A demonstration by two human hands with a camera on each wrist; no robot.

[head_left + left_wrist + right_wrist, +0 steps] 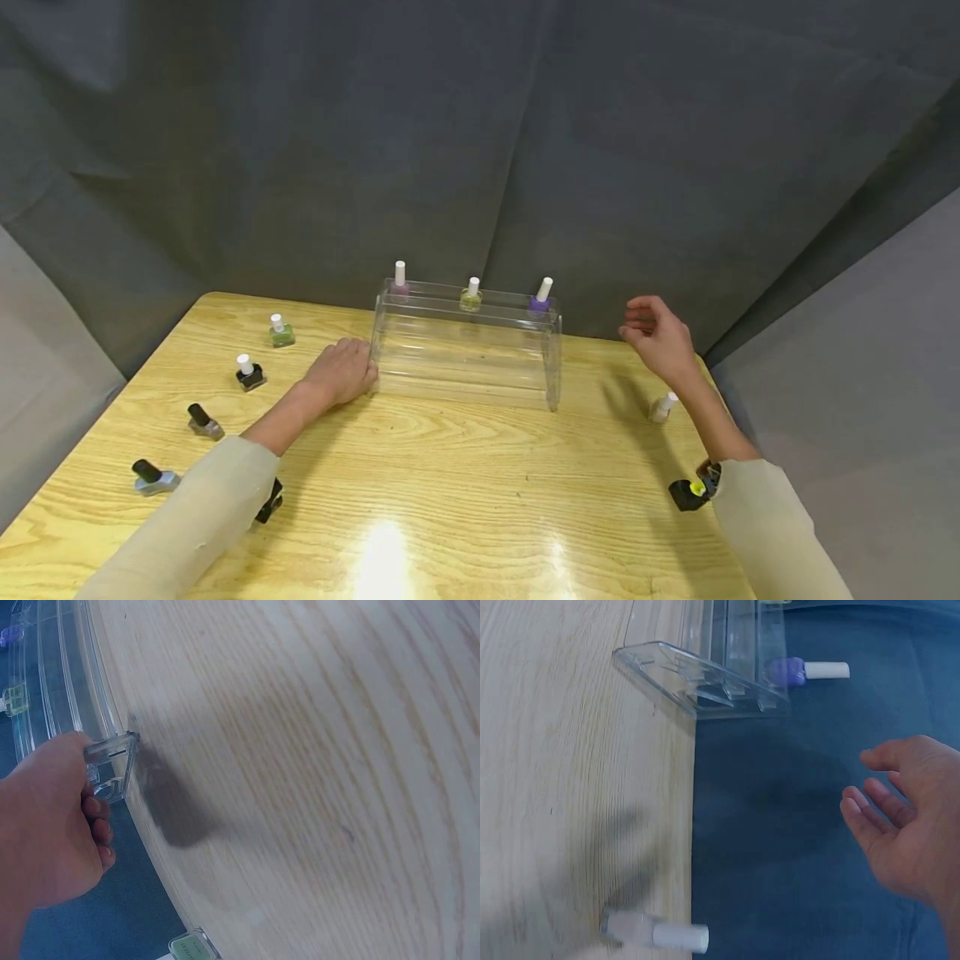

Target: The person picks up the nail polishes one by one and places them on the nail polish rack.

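Note:
A clear plastic tiered rack [465, 354] stands toward the back of the table. On its top tier are a mauve nail polish bottle [400, 282], a yellowish one [471, 296] and a purple one [541, 297], all white-capped. My left hand [343, 371] grips the rack's left end; in the left wrist view its fingers [101, 832] curl at the side panel. Off to the right of the rack, my right hand [662, 340] hovers in the air, fingers loosely bent and holding nothing. The purple bottle [787, 671] is apart from it in the right wrist view.
Along the left lie a green bottle [282, 332], a black one [250, 373], a brownish one [205, 422] and a light blue one [156, 478]. A dark bottle [268, 503] is partly behind the left sleeve. At right are a pale bottle [662, 407] and black-capped bottles [686, 495].

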